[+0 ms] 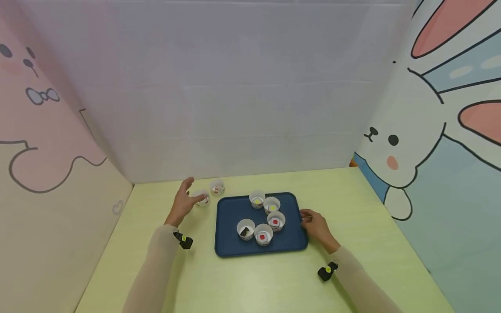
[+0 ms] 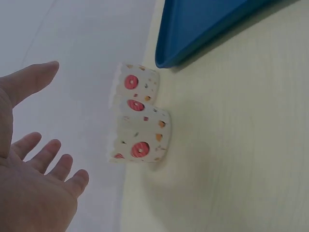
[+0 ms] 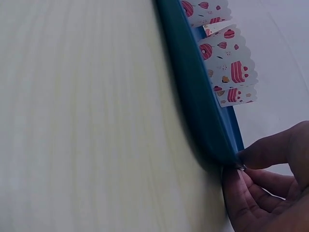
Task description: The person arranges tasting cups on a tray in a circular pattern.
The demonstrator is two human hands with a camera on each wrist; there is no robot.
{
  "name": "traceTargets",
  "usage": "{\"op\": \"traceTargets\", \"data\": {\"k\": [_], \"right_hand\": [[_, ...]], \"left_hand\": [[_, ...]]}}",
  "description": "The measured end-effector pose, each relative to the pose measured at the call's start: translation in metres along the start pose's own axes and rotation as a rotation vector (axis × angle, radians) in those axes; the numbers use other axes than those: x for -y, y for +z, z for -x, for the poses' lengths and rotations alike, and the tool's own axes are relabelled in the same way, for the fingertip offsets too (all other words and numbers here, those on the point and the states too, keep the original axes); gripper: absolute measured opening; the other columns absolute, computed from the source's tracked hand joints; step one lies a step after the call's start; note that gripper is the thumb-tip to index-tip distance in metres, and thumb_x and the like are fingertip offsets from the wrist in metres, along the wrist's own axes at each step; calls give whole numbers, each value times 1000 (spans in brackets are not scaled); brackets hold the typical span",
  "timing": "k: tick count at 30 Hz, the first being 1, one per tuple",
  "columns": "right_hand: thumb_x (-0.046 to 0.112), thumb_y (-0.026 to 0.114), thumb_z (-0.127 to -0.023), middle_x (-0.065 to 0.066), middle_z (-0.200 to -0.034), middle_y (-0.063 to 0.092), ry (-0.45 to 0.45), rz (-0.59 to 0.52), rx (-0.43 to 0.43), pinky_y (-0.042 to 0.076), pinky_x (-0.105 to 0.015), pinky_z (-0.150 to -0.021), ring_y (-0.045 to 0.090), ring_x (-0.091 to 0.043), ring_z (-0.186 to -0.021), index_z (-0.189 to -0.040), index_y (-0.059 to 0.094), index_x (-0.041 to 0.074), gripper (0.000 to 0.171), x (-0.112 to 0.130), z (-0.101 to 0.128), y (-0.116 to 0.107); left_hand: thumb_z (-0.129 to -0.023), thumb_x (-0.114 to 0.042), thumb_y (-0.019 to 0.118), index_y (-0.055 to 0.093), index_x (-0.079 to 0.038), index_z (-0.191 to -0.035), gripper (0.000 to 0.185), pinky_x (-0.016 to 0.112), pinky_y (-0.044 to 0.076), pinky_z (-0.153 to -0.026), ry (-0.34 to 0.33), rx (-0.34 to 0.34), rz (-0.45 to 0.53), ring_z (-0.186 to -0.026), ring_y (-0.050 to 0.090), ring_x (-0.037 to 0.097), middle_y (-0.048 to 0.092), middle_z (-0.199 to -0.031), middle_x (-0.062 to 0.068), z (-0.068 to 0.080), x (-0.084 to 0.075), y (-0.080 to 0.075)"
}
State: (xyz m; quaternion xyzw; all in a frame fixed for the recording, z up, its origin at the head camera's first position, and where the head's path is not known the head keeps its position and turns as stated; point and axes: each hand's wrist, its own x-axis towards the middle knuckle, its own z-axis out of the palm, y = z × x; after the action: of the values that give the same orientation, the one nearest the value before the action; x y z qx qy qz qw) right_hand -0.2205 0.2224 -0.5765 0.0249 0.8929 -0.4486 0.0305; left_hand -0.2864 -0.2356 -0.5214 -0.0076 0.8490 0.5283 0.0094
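Note:
My left hand (image 1: pixel 185 202) is spread, thumb and fingers apart, around the near side of a white paper baking cup (image 1: pixel 203 199); in the left wrist view a gap shows between the fingers and the printed cup (image 2: pixel 142 137). A second cup (image 1: pixel 217 187) stands just beyond it. On the right, my right hand (image 1: pixel 315 225) pinches the rim of a dark blue tray (image 1: pixel 231 208) between thumb and fingers, as the right wrist view shows at the tray's corner (image 3: pixel 227 154). Several cups stand on the tray, among them one with a dark piece (image 1: pixel 245 232).
Other cups on the tray hold yellow pieces, like the back cup (image 1: pixel 256 200), or red-and-white pieces, like the front cup (image 1: pixel 263 236). The pale yellow-green table (image 1: pixel 250 282) ends at a white wall (image 1: pixel 250 108), with cartoon-printed panels on both sides.

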Motion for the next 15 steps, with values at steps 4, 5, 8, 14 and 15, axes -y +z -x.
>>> {"op": "traceTargets", "data": {"k": [4,5,8,14,15], "right_hand": [[-3,59,-82,-19,-114,68,8,-7,3,51,-34,-78,65,-26,-94,-128,60,-2,46,2,-1,-1],[-3,59,-82,-19,-114,68,11,-9,2,51,-34,-78,65,-25,-94,-128,60,-2,46,2,0,-1],[-2,59,-82,-19,-114,68,17,-11,-4,50,-32,-77,64,-24,-92,-128,61,-2,46,3,0,-2],[-2,60,-81,-18,-113,69,15,-21,-6,50,-30,-76,65,-23,-92,-127,61,-1,46,3,2,-2],[-3,60,-81,-18,-112,69,13,-25,-6,50,-31,-76,65,-23,-92,-127,61,-1,46,3,2,-3]], "left_hand": [[-86,-23,74,11,-18,-159,96,60,18,-119,-65,18,0,-152,11,38,13,-166,10,-4,12,3],[-86,-23,74,10,-18,-159,97,60,19,-118,-76,23,-2,-152,11,39,12,-166,11,-5,15,4],[-85,-23,76,11,-17,-159,99,61,21,-117,-106,31,-4,-151,12,39,11,-166,13,-6,23,8],[-85,-23,75,10,-13,-158,99,59,24,-117,-103,51,-4,-152,11,38,10,-165,17,-5,30,14],[-85,-22,75,10,-13,-158,98,59,26,-116,-101,48,-7,-151,13,38,10,-165,17,-5,30,14]]}}
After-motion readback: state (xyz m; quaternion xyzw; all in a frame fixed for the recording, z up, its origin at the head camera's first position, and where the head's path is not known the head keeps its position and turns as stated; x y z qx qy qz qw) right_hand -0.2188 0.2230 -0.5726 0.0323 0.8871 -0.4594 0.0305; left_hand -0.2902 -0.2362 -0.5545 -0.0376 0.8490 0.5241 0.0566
